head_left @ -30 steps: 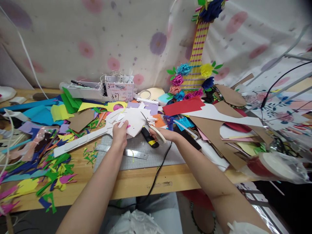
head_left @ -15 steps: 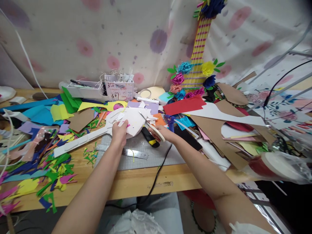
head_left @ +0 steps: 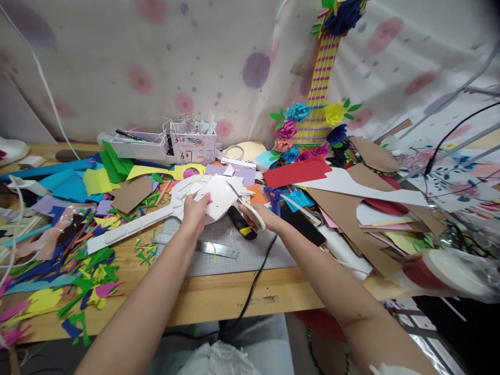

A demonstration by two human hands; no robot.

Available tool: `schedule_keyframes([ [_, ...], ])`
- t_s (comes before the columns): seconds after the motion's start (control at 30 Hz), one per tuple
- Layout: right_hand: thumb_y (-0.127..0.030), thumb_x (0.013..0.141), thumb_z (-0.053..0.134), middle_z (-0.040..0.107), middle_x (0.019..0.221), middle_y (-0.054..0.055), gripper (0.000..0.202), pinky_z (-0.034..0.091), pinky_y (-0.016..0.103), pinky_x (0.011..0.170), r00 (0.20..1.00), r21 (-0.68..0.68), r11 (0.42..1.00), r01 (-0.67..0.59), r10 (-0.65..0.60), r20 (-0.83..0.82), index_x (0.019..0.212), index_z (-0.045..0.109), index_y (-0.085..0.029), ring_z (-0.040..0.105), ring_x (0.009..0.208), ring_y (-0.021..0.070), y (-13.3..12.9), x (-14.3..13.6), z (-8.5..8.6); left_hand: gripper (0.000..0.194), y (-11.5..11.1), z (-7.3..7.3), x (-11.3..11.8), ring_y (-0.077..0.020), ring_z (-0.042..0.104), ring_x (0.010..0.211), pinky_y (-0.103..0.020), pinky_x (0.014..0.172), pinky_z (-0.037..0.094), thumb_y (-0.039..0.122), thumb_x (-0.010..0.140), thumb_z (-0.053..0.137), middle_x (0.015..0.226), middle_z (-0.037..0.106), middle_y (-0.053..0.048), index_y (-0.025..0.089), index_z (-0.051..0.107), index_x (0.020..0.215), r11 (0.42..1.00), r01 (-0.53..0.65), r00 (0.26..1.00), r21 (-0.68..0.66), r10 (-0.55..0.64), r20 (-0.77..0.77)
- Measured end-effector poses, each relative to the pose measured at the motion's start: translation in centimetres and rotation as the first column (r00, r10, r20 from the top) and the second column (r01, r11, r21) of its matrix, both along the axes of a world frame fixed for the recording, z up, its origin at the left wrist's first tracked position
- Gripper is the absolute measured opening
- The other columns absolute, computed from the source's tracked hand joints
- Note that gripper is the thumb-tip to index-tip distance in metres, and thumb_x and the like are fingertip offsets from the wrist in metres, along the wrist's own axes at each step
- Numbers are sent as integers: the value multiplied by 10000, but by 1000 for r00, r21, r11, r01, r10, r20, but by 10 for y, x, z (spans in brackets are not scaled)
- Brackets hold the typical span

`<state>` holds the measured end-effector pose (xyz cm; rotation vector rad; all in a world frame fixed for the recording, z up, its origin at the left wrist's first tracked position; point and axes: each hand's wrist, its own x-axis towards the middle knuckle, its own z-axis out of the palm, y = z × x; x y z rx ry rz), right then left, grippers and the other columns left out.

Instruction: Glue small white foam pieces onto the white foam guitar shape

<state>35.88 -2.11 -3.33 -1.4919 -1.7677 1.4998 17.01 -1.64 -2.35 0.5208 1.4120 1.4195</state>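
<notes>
My left hand [head_left: 196, 211] is closed on the edge of a white sheet [head_left: 222, 194] with small pink marks. In my right hand [head_left: 260, 216] are scissors [head_left: 255, 214] with pale handles, their blades at the sheet's right side. Beneath the sheet lies a white guitar-like shape [head_left: 133, 227], its long neck pointing left. A black and yellow tool [head_left: 242, 224] rests just below the scissors. Nearer the table's front edge, a metal ruler [head_left: 219, 249] lies on the grey cutting mat [head_left: 250, 260].
Colourful paper scraps [head_left: 89, 276] cover the left side. A white box [head_left: 193, 147] and a flowered yellow guitar [head_left: 318, 94] stand at the back. A blue glue gun [head_left: 275, 200], red paper [head_left: 297, 171] and cardboard [head_left: 344, 216] lie right; a black cable [head_left: 255, 284] crosses the front edge.
The view has shifted slightly, so things appear a little farther right. Both hands keep their hold, and the sheet and scissors look almost the same.
</notes>
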Motion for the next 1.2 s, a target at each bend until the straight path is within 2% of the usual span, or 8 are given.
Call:
schedule_keyframes([
  [0.2,-756,704,539,393,400,-11,594,308,257,322,996,-65,994,86,-86,-4,504,408,-211,389,357,105,0,8,-4,211,5,-3,10,-117,608,576,-280,625,516,104,662,687,696,639,-18,121,581,844,999,48,997,-19,-47,63],
  [0.4,-803,730,421,482,476,4,631,364,251,402,995,8,999,-45,46,-92,562,466,-196,468,421,111,-2,16,7,196,11,1,18,-126,595,530,-274,568,500,81,661,675,637,627,-17,119,551,808,998,61,994,23,-63,85],
  [0.47,-802,729,426,476,470,3,633,365,256,411,993,4,999,-42,43,-111,548,462,-196,465,417,111,-1,15,5,189,13,1,17,-129,590,521,-276,556,494,91,660,676,632,627,-20,112,565,811,997,74,995,17,-75,72],
  [0.67,-751,732,506,378,396,-25,590,293,249,351,992,-102,991,84,-93,-87,510,435,-208,374,351,96,2,9,-15,174,14,-4,13,-116,561,483,-247,509,454,86,647,681,609,609,-16,96,590,795,997,77,997,-29,-76,27],
  [0.77,-738,730,525,363,386,-30,590,270,238,341,987,-112,986,124,-134,-90,496,418,-208,360,345,86,2,9,-17,178,14,-4,14,-120,566,479,-249,513,461,79,648,677,590,603,-9,105,584,798,995,85,996,-44,-83,32],
  [0.97,-750,691,558,355,384,-37,592,270,238,327,986,-111,982,150,-157,-56,491,404,-215,341,342,80,-1,18,-14,173,18,2,14,-140,592,513,-263,539,479,59,648,656,594,607,-14,120,565,782,991,114,993,-73,-115,-6],
  [1.2,-773,664,556,387,408,-50,601,268,225,344,992,-162,983,88,-101,-75,545,410,-202,350,349,70,0,27,-20,297,28,3,2,-174,605,567,-264,525,459,87,534,718,608,606,-10,134,590,798,988,130,983,-84,-140,-122],
])
